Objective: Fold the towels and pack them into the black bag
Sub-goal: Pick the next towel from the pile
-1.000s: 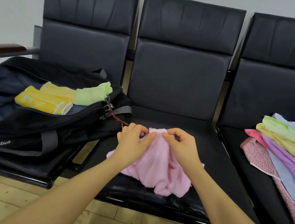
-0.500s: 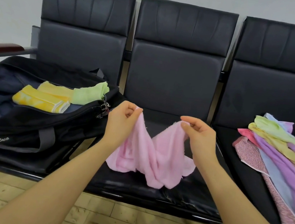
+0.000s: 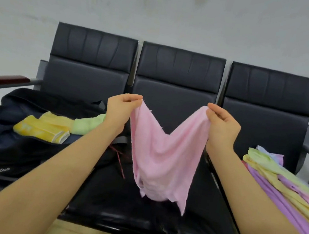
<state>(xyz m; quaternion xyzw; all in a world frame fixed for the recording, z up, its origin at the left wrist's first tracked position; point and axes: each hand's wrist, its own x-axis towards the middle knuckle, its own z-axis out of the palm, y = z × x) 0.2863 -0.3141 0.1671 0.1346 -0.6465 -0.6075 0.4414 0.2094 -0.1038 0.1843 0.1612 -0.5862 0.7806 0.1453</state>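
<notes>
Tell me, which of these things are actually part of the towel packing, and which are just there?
Part of the job:
- pink towel, pinched by the left hand and right hand
- black bag
- folded yellow towels and green towel in the bag
- pile of unfolded towels

Just there:
- black bench seats
- red cord hanging from the bag
- wooden armrest

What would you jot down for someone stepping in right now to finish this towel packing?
Left hand and right hand each pinch a top corner of the pink towel, which hangs unfolded above the middle seat.
Done: folded yellow towels and a green towel lie in the open black bag on the left seat.
Left: fold and pack the pink one, then the pile of unfolded towels on the right seat.
</notes>
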